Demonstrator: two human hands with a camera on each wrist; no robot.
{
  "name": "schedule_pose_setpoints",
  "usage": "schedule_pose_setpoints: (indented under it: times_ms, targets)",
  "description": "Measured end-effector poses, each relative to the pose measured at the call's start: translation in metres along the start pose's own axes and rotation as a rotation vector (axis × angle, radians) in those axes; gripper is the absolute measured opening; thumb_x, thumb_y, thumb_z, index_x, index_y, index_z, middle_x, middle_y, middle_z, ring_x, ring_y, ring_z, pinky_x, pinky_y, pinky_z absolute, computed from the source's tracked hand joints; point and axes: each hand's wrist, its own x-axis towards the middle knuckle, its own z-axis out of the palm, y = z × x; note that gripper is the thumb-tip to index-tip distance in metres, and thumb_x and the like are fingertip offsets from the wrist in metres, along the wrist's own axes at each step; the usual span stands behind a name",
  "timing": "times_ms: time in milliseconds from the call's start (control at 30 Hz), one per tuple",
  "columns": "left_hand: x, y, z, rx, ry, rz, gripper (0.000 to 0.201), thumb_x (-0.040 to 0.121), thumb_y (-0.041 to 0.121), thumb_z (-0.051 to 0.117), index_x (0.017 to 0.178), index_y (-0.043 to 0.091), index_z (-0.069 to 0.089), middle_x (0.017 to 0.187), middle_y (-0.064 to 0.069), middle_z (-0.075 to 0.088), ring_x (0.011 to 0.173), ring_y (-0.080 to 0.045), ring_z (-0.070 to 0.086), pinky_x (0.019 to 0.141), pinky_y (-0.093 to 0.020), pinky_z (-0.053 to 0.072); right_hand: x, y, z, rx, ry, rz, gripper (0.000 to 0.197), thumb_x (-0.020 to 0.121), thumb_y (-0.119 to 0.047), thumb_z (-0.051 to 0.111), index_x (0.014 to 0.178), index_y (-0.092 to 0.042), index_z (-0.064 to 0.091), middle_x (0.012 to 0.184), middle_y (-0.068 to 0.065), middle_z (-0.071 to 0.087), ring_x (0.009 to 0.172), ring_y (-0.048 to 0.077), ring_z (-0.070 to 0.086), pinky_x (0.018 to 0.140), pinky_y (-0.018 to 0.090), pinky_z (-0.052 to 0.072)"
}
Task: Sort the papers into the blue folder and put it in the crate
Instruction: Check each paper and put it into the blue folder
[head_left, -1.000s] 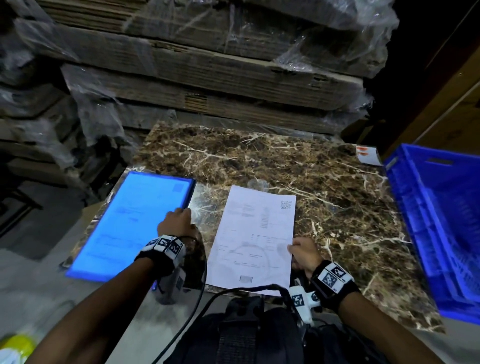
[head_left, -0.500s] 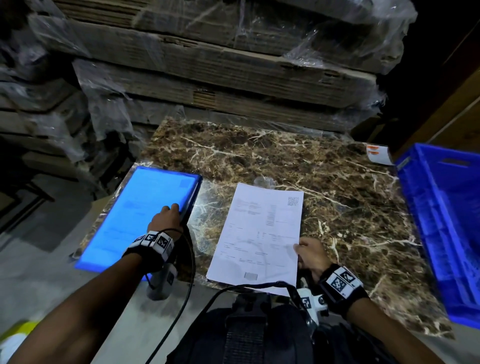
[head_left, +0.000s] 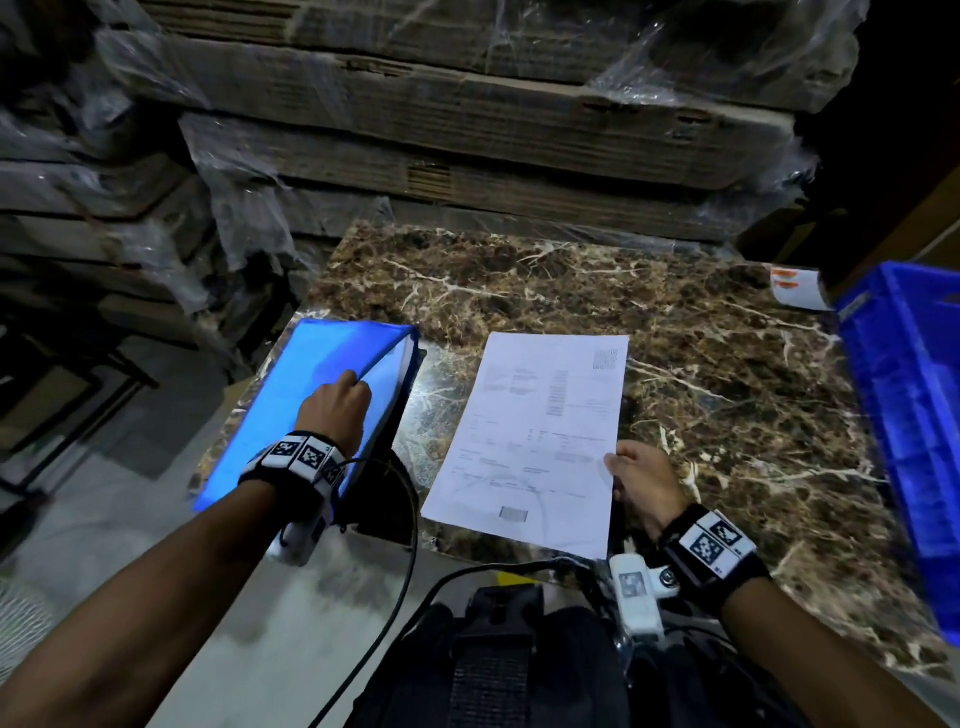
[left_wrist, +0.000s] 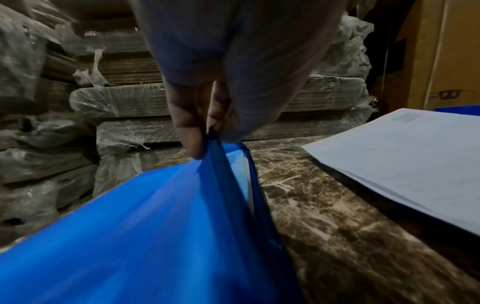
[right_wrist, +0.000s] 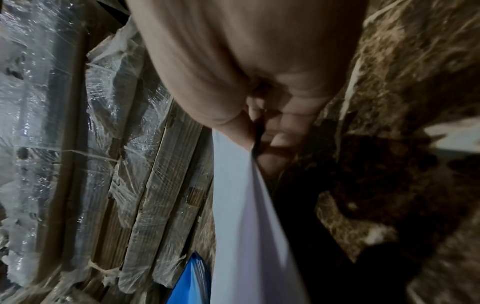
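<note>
A blue folder lies at the left edge of the marble table. My left hand pinches the right edge of its front cover and holds it lifted, so the folder gapes. Pale sheets show inside. White printed papers lie in the table's middle. My right hand pinches their lower right edge between thumb and fingers, and in the right wrist view the papers rise off the table. A blue crate stands at the right.
Plastic-wrapped stacks of flat cardboard wall off the table's far side and left. A white tag with orange marks lies at the far right corner beside the crate. A black bag sits below the near edge.
My left hand has lifted the folder's cover from flat to raised along its right edge. My right hand's grip has raised the papers' right edge a little.
</note>
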Motion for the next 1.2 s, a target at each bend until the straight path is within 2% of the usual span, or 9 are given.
schedule_pose_setpoints:
  times_ms: [100,233,400,500,633,767,933,1067,1200]
  targets:
    - [0.002,0.005,0.000,-0.026,0.099,0.069,0.014,0.069,-0.013,0.054,0.078,-0.003,0.055,0.092,-0.025,0.053,0.063,-0.045,0.058,0.048,-0.045,0.042,-0.001,-0.003,0.001,0.045,-0.008,-0.010,0.028,0.089,0.006,0.049,0.070,-0.008,0.063,0.061,0.000,0.067,0.046,0.010,0.052,0.045,0.022,0.033]
    - [0.008,0.025,-0.002,-0.078,0.200,0.140,0.016,0.063,-0.013,0.057,0.067,0.001,0.051,0.077,-0.023,0.054,0.045,-0.039,0.053,0.037,-0.033,0.033,-0.005,-0.007,-0.004,0.039,-0.041,-0.028,0.026,0.090,0.005,0.049,0.074,-0.009,0.065,0.075,0.004,0.069,0.063,0.017,0.059,0.053,0.025,0.039]
    - [0.004,0.058,-0.008,-0.096,0.191,0.116,0.014,0.071,-0.011,0.052,0.081,-0.003,0.055,0.090,-0.026,0.053,0.060,-0.044,0.057,0.045,-0.037,0.031,-0.015,-0.006,-0.012,0.055,-0.098,-0.044,0.021,0.092,0.003,0.051,0.082,-0.006,0.066,0.081,0.003,0.071,0.064,0.011,0.063,0.046,0.017,0.043]
    - [-0.003,0.068,-0.009,-0.103,0.157,0.062,0.017,0.076,-0.009,0.049,0.091,-0.004,0.056,0.096,-0.027,0.051,0.068,-0.045,0.057,0.049,-0.037,0.029,-0.021,-0.007,-0.016,0.042,-0.173,-0.042,0.024,0.092,0.006,0.050,0.083,-0.008,0.067,0.083,0.001,0.071,0.070,0.011,0.066,0.053,0.014,0.048]
    - [-0.013,0.075,-0.003,-0.104,0.145,0.060,0.016,0.071,-0.012,0.055,0.085,-0.003,0.056,0.088,-0.026,0.052,0.059,-0.043,0.055,0.045,-0.034,0.029,-0.029,-0.013,-0.016,0.008,-0.288,0.012,0.019,0.093,0.004,0.050,0.088,-0.001,0.067,0.085,0.009,0.071,0.071,0.017,0.065,0.051,0.021,0.051]
    - [-0.025,0.078,0.004,-0.099,0.156,0.042,0.024,0.065,-0.013,0.060,0.085,0.000,0.058,0.084,-0.022,0.052,0.056,-0.040,0.055,0.042,-0.031,0.027,-0.023,-0.024,-0.002,-0.019,-0.383,0.042,0.016,0.092,0.005,0.050,0.082,-0.002,0.061,0.074,0.005,0.067,0.056,0.006,0.063,0.042,0.019,0.045]
    - [-0.038,0.081,0.012,-0.121,0.073,-0.018,0.037,0.072,-0.001,0.064,0.107,0.003,0.057,0.109,-0.019,0.051,0.084,-0.041,0.056,0.053,-0.040,0.037,-0.009,-0.037,0.018,-0.017,-0.390,0.055,0.030,0.091,0.008,0.047,0.069,-0.008,0.056,0.067,0.004,0.063,0.052,0.010,0.060,0.038,0.019,0.043]
    - [-0.044,0.077,0.025,-0.157,0.055,-0.027,0.027,0.077,0.009,0.065,0.102,0.004,0.059,0.116,-0.015,0.050,0.094,-0.037,0.053,0.058,-0.043,0.048,-0.002,-0.037,0.031,0.010,-0.338,0.064,0.028,0.092,0.006,0.047,0.070,-0.007,0.057,0.078,0.010,0.066,0.062,0.019,0.061,0.044,0.025,0.047]
    - [-0.058,0.081,0.034,-0.119,0.131,-0.102,0.007,0.075,0.014,0.058,0.074,0.007,0.058,0.097,-0.008,0.055,0.080,-0.033,0.053,0.047,-0.035,0.039,-0.007,-0.027,0.040,0.102,-0.265,0.090,0.029,0.091,0.007,0.046,0.069,-0.007,0.059,0.078,0.008,0.068,0.067,0.021,0.064,0.050,0.028,0.052]
